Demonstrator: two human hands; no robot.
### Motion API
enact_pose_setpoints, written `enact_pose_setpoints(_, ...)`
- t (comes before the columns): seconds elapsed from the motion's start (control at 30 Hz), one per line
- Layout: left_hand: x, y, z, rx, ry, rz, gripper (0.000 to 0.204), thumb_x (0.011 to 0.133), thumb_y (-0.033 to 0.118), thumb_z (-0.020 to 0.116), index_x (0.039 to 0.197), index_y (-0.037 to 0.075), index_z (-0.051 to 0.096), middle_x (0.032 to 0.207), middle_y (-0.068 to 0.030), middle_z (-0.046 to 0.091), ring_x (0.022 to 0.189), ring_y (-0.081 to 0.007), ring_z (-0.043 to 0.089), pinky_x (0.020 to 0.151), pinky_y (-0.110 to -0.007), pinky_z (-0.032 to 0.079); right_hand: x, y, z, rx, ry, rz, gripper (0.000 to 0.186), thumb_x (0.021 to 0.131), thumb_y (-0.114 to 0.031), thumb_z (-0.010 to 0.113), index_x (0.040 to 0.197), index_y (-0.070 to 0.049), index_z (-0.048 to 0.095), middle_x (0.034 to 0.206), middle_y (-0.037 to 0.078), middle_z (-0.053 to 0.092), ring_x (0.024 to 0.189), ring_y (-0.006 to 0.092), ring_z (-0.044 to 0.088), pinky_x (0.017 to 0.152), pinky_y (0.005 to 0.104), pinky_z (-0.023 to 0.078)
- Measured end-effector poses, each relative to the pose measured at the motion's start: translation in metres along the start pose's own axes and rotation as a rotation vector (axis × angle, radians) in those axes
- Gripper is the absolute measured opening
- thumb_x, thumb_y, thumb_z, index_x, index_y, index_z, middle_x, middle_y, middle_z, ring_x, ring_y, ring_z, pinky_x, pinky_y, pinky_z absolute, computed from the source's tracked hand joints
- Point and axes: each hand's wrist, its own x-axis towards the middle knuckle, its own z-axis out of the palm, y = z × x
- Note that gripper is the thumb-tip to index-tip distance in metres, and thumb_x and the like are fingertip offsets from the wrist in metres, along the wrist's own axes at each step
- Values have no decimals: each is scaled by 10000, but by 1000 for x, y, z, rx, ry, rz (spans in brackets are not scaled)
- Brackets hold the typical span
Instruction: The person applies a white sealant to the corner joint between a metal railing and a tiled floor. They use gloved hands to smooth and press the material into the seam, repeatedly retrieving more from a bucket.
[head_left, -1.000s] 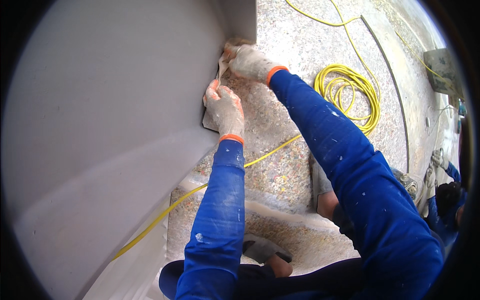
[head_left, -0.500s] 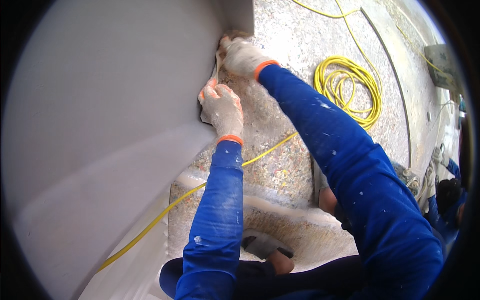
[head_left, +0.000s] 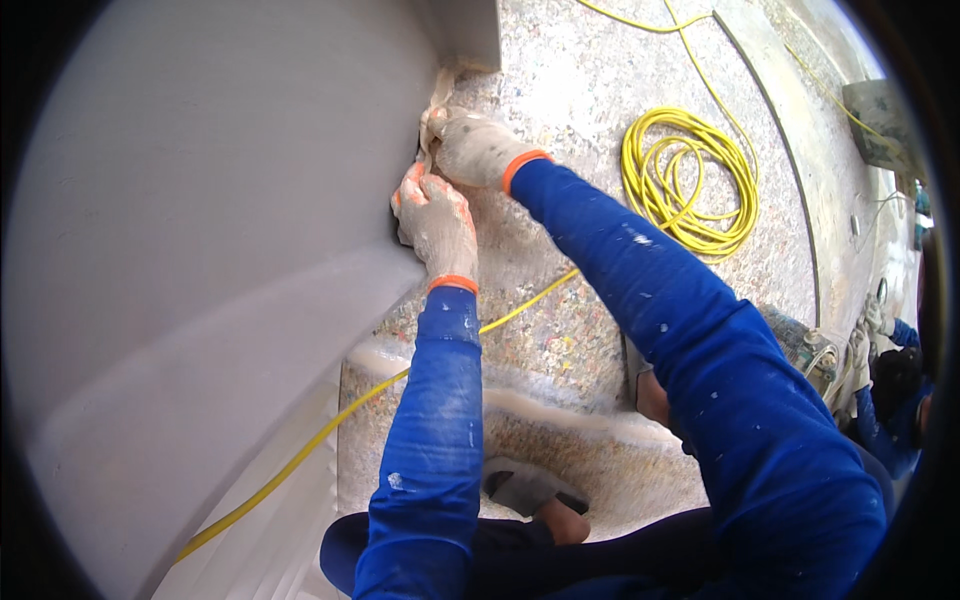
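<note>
where grey wall (head_left: 220, 180) meets floor (head_left: 540, 225), upper centre of frame, a pale strip (head_left: 440, 88) runs lengthwise up-frame from the nearer right hand (head_left: 474, 146), pinching it, left hand (head_left: 436, 222) curled just below, hold unclear.

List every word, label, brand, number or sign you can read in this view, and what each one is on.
None readable.
Left glove and right glove: no lettering seen.
Blue sleeves: pale specks only, no lettering.
Grey wall panel and coiled yellow cable: no text seen.
Container at the right edge: too small and blurred to rule out markings.
</note>
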Motion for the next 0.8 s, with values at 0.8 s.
enact_pose_setpoints(0.8, 5, -20, -11, -277, 36, -99, 371, 1019, 36, 488, 1378, -47, 536, 1281, -83, 442, 786, -116, 556, 608, -258, 521, 0, -12, -3, -87, 41, 38, 335, 950, -219, 610, 1217, -47, 715, 1276, 193, 685, 1216, 336, 660, 1025, 441, 533)
